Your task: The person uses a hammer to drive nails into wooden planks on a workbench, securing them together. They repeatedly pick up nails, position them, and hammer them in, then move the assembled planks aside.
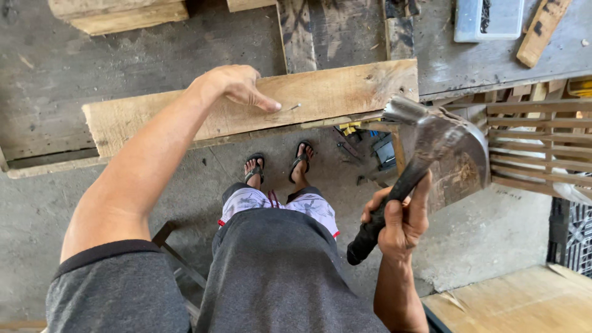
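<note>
A pale wooden plank (pixel 333 92) lies along the edge of a grey workbench (pixel 123 68). My left hand (pixel 237 85) rests on the plank, its fingertips pinching a thin nail (pixel 292 107) that stands tilted on the wood. My right hand (pixel 401 219) grips the dark handle of a claw hammer (pixel 431 142), raised to the right of the plank with its metal head up near the plank's right end. Below, my feet in sandals (pixel 277 166) stand on the concrete floor.
More timber blocks (pixel 120 13) and dark boards (pixel 297 34) lie on the bench. A clear plastic box (pixel 488 18) sits at the top right. A slatted wooden frame (pixel 536 145) stands at right, and a plywood sheet (pixel 524 302) lies at the bottom right.
</note>
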A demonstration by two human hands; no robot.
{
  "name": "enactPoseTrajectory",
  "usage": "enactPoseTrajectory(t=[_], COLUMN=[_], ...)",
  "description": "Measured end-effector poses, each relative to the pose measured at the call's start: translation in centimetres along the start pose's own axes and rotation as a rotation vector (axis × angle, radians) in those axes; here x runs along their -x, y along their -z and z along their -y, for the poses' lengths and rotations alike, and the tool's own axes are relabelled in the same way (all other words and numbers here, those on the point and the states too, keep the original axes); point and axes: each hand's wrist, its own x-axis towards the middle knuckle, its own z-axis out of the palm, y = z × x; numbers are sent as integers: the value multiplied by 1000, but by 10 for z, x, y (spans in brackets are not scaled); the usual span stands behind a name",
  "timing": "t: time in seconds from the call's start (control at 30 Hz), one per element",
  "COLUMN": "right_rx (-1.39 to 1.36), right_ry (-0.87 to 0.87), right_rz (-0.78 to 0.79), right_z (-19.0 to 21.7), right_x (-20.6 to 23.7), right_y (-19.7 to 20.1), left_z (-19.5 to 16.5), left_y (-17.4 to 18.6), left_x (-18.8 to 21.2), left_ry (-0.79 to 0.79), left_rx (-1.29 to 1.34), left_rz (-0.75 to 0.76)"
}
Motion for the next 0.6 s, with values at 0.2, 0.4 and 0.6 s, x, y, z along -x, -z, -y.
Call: enactPoseTrajectory(t=[0.2, 0.4, 0.6], right_rx=[-33, 33, 124], right_ry=[-37, -77, -33], right_rz=[-47, 4, 142], right_z=[-15, -19, -12], right_x=[11, 12, 1], right_y=[2, 0, -2], left_z=[4, -4, -7], left_y=[-3, -2, -1], left_x=[-6, 14, 13], left_ry=[-10, 37, 3], left_rx=[165, 73, 50], left_rz=[52, -48, -48])
